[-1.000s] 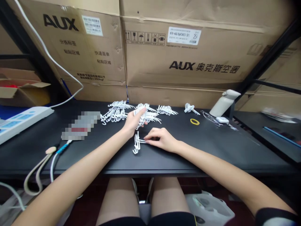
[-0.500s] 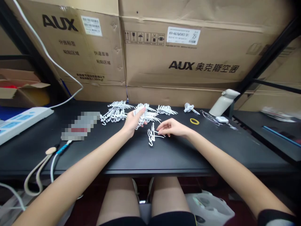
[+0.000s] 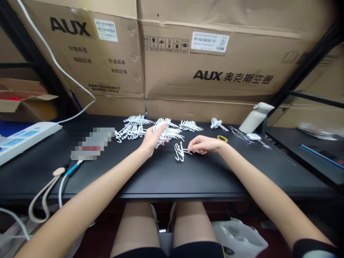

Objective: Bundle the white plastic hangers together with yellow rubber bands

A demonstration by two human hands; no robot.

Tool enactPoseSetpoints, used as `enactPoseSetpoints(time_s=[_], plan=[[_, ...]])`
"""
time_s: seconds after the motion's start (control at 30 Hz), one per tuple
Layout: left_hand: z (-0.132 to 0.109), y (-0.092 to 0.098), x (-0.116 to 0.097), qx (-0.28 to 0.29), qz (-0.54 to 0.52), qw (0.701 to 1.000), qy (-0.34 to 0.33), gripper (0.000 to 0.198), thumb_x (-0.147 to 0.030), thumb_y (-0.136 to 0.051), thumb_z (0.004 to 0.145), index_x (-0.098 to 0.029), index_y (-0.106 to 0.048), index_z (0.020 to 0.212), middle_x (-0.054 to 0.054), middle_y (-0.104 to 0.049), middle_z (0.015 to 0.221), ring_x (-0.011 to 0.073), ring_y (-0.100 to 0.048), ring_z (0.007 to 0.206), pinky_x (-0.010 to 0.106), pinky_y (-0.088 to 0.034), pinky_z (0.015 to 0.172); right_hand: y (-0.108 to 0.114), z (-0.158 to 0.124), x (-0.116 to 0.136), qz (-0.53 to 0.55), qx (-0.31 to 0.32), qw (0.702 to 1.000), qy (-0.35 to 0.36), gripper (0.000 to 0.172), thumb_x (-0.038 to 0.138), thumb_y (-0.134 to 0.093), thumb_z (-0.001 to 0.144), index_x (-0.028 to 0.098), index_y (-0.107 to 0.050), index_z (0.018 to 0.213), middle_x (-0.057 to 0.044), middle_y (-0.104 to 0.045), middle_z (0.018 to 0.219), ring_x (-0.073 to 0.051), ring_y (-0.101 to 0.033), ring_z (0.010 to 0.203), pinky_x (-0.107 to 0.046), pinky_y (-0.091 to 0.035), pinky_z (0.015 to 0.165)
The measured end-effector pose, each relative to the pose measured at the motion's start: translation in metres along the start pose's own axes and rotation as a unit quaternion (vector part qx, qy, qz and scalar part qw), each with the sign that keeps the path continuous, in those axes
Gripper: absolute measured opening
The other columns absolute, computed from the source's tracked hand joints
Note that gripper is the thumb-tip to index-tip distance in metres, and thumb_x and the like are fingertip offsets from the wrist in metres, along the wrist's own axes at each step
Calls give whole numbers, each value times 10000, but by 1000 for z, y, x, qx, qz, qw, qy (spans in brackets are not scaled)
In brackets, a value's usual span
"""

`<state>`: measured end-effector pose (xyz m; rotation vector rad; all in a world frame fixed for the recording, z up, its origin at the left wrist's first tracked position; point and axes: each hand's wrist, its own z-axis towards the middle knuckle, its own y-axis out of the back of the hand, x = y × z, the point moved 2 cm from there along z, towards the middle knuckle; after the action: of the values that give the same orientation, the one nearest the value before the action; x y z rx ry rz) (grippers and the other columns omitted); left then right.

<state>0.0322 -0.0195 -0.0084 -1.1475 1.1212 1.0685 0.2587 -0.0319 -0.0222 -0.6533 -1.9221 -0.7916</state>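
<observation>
We see several bunches of white hooks (image 3: 134,127) already laid in a row toward twelve o'clock on the counter (image 3: 166,175), with a yellow rubber band (image 3: 223,138) lying loose at two o'clock; how many remain to bundle we cannot tell. The left hand (image 3: 153,138), arm outstretched, closes its fingers around a large hook bundle (image 3: 168,132). The right hand (image 3: 205,144), palm down, pinches a small hook cluster (image 3: 180,152) low over the counter.

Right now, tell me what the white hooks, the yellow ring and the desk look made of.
White hooks: thin bent wire, probably white-coated metal or plastic; too small to tell which.
Yellow ring: looks like a rubber band, thin and lying flat.
Desk: matte black board, likely laminate.
</observation>
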Motion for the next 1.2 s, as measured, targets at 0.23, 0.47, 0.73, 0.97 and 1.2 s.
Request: enactPoseSetpoints(time_s=[0.23, 0.47, 0.73, 0.97, 1.2], plan=[[-1, -1, 0, 36, 30, 999, -2, 299, -409, -682, 760, -134, -618, 856, 1, -596, 592, 128, -584, 442, 200, -393, 351, 32, -4, -15, 28, 1, 999, -30, 148, 243, -642, 732, 100, -620, 702, 93, -318, 431, -10, -210, 381, -146, -152, 353], [-4, -4, 3, 83, 78, 993, -21, 303, -432, -688, 752, -148, -590, 792, -21, -553, 528, 135, -587, 436, 197, -394, 355, 57, -10, -26, 83, -15, 996, 6, 121, 202, -612, 727, 126, -546, 661, 105, -283, 432, -15, -187, 371, -134, -150, 337], [-8, -9, 2, 141, 105, 984, -27, 328, -444, -673, 764, -143, -616, 884, -8, -577, 548, 138, -585, 437, 208, -405, 370, 51, -11, -7, 237, -121, 944, 194, 283, 259, -641, 760, 166, -434, 591, 85, -282, 512, -25, -209, 400, -165, -206, 376], [-12, -12, 1, 176, 103, 977, -60, 361, -459, -657, 776, -152, -610, 961, 28, -647, 682, 127, -590, 448, 214, -418, 397, 12, 0, 8, 171, -168, 950, 202, 260, 370, -736, 717, 132, -635, 750, 55, -423, 539, -47, -311, 455, -221, -297, 443], [-12, -13, 1, 183, 94, 977, -55, 322, -444, -650, 783, -155, -581, 910, 8, -625, 645, 131, -600, 455, 205, -415, 401, 0, 1, 13, 125, -184, 949, 225, 282, 401, -739, 707, 133, -666, 760, 52, -455, 542, -41, -347, 450, -208, -351, 440]])
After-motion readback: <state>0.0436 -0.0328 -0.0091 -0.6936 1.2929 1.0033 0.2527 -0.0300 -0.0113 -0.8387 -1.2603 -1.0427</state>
